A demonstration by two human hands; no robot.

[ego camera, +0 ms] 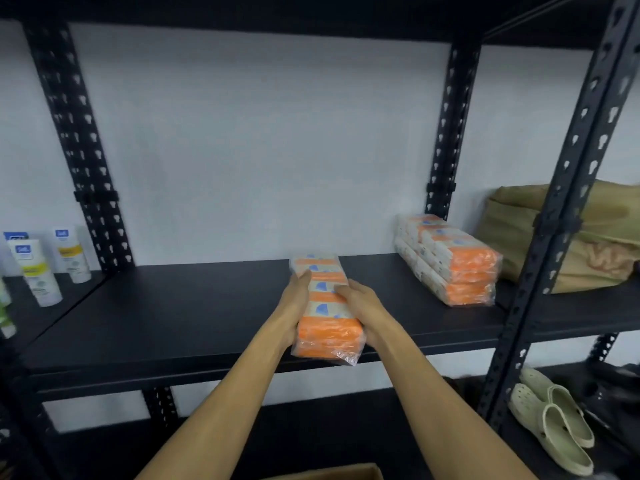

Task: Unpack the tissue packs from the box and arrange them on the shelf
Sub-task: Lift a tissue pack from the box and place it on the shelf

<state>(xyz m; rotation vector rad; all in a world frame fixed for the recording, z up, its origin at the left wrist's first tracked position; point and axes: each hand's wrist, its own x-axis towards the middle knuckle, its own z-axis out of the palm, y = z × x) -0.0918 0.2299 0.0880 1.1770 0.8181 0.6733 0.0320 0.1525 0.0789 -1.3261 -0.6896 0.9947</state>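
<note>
1. Orange-and-white plastic wrap covers the tissue pack (325, 306) at the centre of the frame, held between both hands over the front half of the black shelf (194, 306).
2. The left hand (297, 299) presses the pack's left side, fingers extended along its top edge; whether the thumb wraps underneath cannot be told.
3. The right hand (360, 299) clamps the right side, fingers curled over the top face of the pack.
4. The pack's near end overhangs the shelf's front edge slightly; whether its underside touches the board cannot be told.
5. A second bundle, the stacked tissue packs (448, 259), lies at the right end of the same shelf, near the rear upright; the count within it is unclear.
6. Three white tubes (41, 275) stand at the left of the frame on the neighbouring shelf.
7. A tan bag (519, 233) sits at the right, behind a black post.
8. Two pale clogs (550, 420) rest on a lower shelf at the lower right.
9. A cardboard box (332, 472) edge shows at the bottom centre.
10. Bare shelf board stretches from the held pack leftward, and a gap separates it from the stacked bundle.
</note>
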